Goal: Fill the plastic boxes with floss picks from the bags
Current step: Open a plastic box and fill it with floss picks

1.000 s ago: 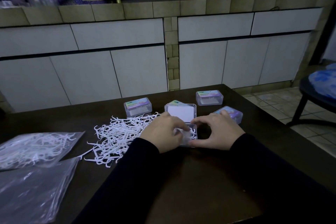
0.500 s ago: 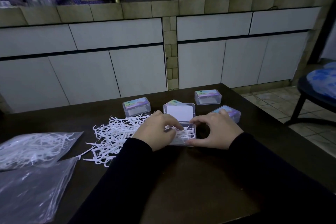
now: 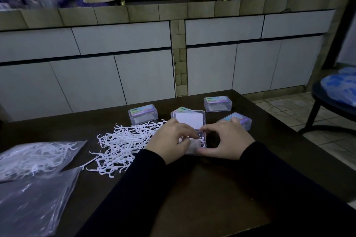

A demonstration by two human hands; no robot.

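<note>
Left hand (image 3: pixel 171 140) presses picks into the open box (image 3: pixel 200 143), right hand (image 3: pixel 227 140) grips its edge; picks should lie flat before closing

Nothing legible here: the coloured labels on the closed plastic boxes (image 3: pixel 143 113), (image 3: pixel 217 103) and (image 3: pixel 237 119) carry print too small and blurred to read, and the white card inside the open lid (image 3: pixel 189 119) looks blank
</note>
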